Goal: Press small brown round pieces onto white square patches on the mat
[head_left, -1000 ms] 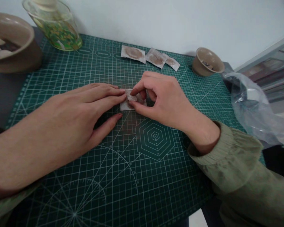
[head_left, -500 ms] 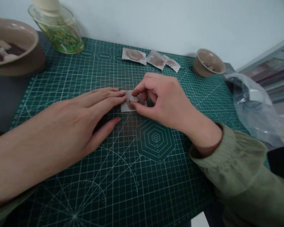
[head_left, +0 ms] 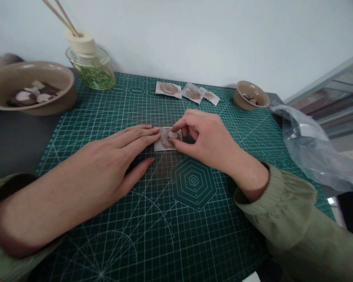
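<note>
A small white paper square with a brown round stain lies in the middle of the green cutting mat. My left hand lies flat on the mat, its fingertips pressing the paper's left edge. My right hand pinches a small pale round piece between thumb and forefinger, right above the paper's stain. Both sleeves are olive green.
Three more stained paper squares lie at the mat's far edge. A small brown cup stands at the back right, a large brown bowl with pale pieces at the back left, a glass reed diffuser beside it. A crumpled plastic bag lies at right.
The view has tilted up and pulled back, showing the diffuser's sticks and the whole bowl. My hands stay on the paper; the right fingers have shifted slightly with the round piece.
</note>
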`<state>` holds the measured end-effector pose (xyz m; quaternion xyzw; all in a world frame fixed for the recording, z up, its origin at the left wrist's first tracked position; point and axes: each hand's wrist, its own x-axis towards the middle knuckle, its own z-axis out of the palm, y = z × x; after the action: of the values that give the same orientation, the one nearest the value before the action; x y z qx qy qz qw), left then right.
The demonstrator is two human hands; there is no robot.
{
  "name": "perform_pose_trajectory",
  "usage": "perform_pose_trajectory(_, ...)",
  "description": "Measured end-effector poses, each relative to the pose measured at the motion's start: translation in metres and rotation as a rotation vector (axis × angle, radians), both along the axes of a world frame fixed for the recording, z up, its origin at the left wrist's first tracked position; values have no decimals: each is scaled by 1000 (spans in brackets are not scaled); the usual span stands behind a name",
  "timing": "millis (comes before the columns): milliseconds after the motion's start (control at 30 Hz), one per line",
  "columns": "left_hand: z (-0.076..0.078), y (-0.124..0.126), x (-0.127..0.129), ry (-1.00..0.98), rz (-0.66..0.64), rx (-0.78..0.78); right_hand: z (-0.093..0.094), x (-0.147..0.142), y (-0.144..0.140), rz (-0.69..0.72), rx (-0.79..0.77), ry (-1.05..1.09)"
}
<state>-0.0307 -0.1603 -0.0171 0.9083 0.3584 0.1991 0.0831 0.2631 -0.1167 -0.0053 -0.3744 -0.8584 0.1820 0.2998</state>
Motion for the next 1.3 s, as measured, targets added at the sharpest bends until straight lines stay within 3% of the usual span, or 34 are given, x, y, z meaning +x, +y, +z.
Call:
perform_pose_trajectory(133,1,-1,0,25,9,50,0,0,1,87,-26,7)
perform_pose_trajectory(267,2,0,0,45,-9,75,0,1,3,-13,-13,-6)
perform_pose_trajectory(433,2,0,1,30,7,52,1,1,3,92,-57,16)
perform_pose_trajectory(567,2,-1,2,32,6,43,2,1,2,-30,-19,-12)
perform_pose_trajectory(700,1,-1,3,35,19,68,3,1,1,125,-62,4)
perform_pose_trajectory(867,0,-1,2,15,2,30,4,2,5,-20,-44,1)
perform_pose_trajectory(1000,-2,0,2,-36,32,3,4,2,5,72,-108,5)
perform_pose_trajectory(1133,-3,1,2,-27,4,-7,3,1,4,-43,-51,8)
perform_pose_trajectory(1300,-4,1,0,-25,39,4,2,-3,3,111,-90,56)
